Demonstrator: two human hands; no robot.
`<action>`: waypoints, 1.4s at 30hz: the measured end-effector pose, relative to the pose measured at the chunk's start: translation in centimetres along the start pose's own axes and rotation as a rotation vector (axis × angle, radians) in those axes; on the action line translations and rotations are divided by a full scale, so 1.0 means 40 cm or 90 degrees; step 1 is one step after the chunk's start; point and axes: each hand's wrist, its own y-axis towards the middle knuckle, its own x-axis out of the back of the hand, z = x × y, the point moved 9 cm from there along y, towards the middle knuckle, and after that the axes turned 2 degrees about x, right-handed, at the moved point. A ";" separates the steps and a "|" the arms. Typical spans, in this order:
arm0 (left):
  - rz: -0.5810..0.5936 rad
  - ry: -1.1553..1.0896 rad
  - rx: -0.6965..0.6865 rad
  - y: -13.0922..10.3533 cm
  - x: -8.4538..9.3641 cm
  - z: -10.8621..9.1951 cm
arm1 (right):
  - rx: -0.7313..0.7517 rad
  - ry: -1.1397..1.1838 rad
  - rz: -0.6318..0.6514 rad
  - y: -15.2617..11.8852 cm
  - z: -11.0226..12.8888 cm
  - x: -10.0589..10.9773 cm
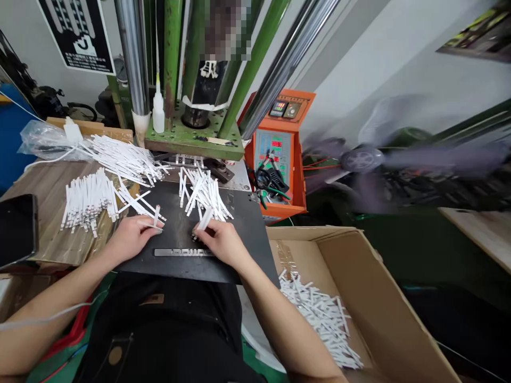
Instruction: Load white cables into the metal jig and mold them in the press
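My left hand (138,234) pinches thin white strips (156,215) above the left part of the black work plate (175,205). Between the thumb and fingers of my right hand (219,239) are white strips (205,218), held near the plate's middle. A slotted metal bar (173,252) lies flat along the plate's near edge, just below my right fingertips. Behind my right hand sits a loose pile of white strips (203,191). Two more piles, a near one (90,199) and a far one (123,157), lie to the left.
A green press base (191,141) stands behind the plate. An orange control box (297,175) holding pliers is right of it. At the lower right, a cardboard box (351,266) contains many white strips. A black phone (18,229) is at far left; a fan (363,158) spins at right.
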 end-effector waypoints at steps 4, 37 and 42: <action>0.028 -0.043 -0.045 -0.024 -0.051 -0.059 | -0.025 0.094 0.011 -0.056 -0.025 0.018; 0.099 0.054 -0.187 -0.062 -0.140 -0.142 | 0.224 -0.110 0.000 -0.132 0.066 0.051; 0.095 0.106 -0.197 -0.063 -0.157 -0.143 | 0.226 -0.176 0.084 -0.139 0.060 0.008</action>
